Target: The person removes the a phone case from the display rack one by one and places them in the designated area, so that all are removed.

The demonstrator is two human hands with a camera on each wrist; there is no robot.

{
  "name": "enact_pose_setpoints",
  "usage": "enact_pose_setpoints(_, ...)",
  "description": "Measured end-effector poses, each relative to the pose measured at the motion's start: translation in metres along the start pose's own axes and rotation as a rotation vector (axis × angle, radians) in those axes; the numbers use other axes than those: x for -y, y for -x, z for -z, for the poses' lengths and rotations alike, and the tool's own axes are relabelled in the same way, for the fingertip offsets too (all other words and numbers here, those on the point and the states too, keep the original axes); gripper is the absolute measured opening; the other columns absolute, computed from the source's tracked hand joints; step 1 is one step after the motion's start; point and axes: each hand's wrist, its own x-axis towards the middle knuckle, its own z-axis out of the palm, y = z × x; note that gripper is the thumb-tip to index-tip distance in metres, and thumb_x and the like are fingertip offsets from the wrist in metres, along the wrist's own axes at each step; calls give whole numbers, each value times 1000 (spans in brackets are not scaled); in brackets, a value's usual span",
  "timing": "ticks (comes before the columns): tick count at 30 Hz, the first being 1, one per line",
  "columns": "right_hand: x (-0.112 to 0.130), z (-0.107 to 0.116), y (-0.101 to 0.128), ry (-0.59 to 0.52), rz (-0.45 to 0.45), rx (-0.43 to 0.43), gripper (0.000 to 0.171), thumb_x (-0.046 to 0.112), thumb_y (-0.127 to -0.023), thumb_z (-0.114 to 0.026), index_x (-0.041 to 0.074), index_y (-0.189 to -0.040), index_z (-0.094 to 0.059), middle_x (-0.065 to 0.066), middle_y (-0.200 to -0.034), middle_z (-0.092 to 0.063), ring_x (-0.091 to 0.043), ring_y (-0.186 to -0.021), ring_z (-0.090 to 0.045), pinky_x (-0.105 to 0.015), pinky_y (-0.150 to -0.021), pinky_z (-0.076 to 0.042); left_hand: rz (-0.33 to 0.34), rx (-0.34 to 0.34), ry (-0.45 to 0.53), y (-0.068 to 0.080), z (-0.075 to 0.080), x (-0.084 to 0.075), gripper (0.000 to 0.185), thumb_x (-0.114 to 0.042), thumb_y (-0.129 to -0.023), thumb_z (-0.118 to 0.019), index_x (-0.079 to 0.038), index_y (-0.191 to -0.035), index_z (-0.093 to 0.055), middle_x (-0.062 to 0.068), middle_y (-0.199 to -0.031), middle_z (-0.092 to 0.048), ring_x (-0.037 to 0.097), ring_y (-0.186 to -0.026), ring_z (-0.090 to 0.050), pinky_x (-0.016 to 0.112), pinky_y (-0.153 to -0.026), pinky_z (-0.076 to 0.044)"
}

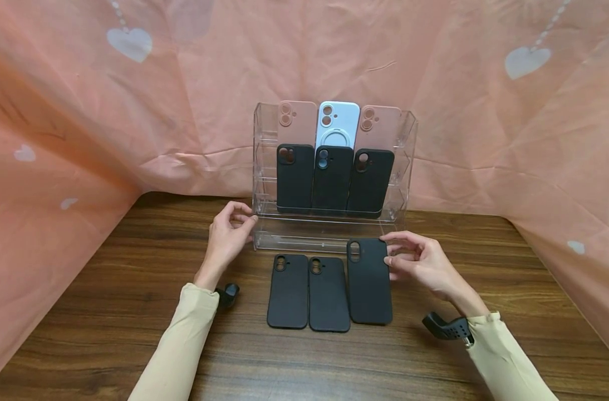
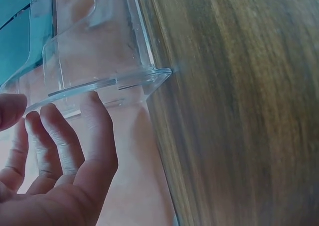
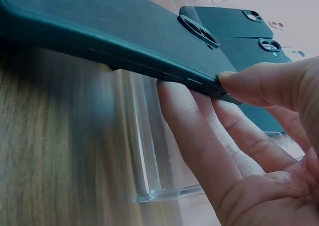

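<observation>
A black phone case (image 1: 369, 281) with a camera cutout is pinched at its upper right edge by my right hand (image 1: 421, 262). In the right wrist view, the thumb rests on top of that case (image 3: 109, 32) with fingers under its edge, and its side stands above the wood. Two more black phone cases, the left one (image 1: 288, 292) and the middle one (image 1: 329, 295), lie beside it on the table. My left hand (image 1: 227, 234) has its bent fingers at the left side of a clear tiered display stand (image 1: 329, 243). In the left wrist view, the fingertips meet the clear side panel (image 2: 99, 84).
On the stand, three black cases (image 1: 294, 178) lean in a row before two pink cases (image 1: 296, 120) and a white case (image 1: 338, 120) with a ring. Pink cloth (image 1: 209, 83) hangs behind and beside the wooden table (image 1: 134, 312).
</observation>
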Motion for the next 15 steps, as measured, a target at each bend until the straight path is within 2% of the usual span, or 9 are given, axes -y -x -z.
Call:
enact_pose_setpoints(8,-10,-2,1,7,-41,36,39,-2,-93,-69,-8,-131,-58,-3,-101,-69,-10,-78,-74,-43,-70,-65,21,12,6,1,1,-1,19,-20,-95,-70,-10,-110,-64,10,-96,-68,29,-87,-72,45,-74,-66)
enact_pose_setpoints(15,-12,-4,1,40,-112,49,43,0,-94,-69,-8,-134,-57,-9,-106,-68,-9,-78,-73,-41,-70,-66,15,19,15,1,2,0,19,-19,-95,-70,-9,-110,-64,8,-95,-66,25,-86,-71,43,-73,-66)
